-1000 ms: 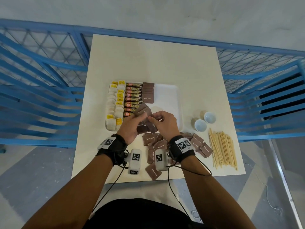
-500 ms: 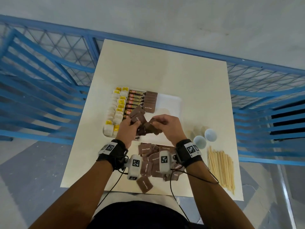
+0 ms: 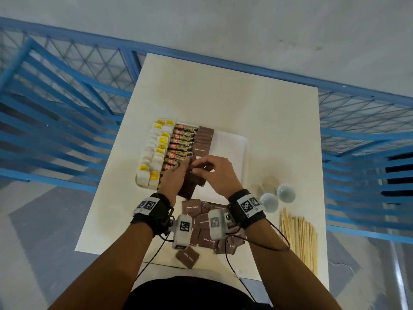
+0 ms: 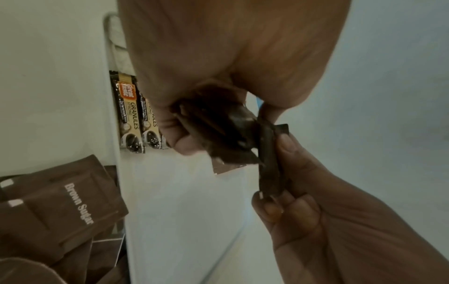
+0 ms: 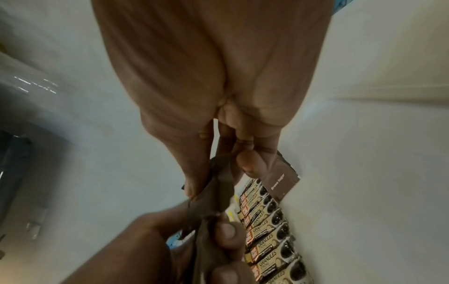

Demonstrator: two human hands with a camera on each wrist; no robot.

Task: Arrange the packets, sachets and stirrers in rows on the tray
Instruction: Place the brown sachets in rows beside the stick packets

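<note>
Step in hand: judged from the hands, one brown sugar sachet is being drawn off a held stack to extend the brown row on the tray (image 3: 242, 153).
Left grip: the left hand (image 3: 173, 179), at centre frame in the head view, curls closed round the stack of brown sachets (image 4: 218, 134).
Right grip: the right hand (image 3: 218, 173), beside it, pinches a single sachet (image 4: 269, 153) edge-on between thumb and fingertips; that sachet touches the stack.
Doing it well: slide only the top sachet free while the left hand clamps the rest, then lay it flat, label up, overlapping the last one in the brown row (image 3: 204, 142) at upper centre.
Risk: thin sachets may cling and come off in twos.
Left to do: loose brown sachets (image 3: 205, 222) lie on the table (image 3: 245, 104) at lower centre; the wooden stirrers (image 3: 299, 238) lie at lower right, off the tray.
Writing, brown: "Brown Sugar".
Writing, coffee sticks (image 5: 269, 228): "GRANULES", with "STRONG" beneath; the orange logo is too blurred to read.
Yellow-tagged white packets (image 3: 154, 157): print too small to read.
</note>
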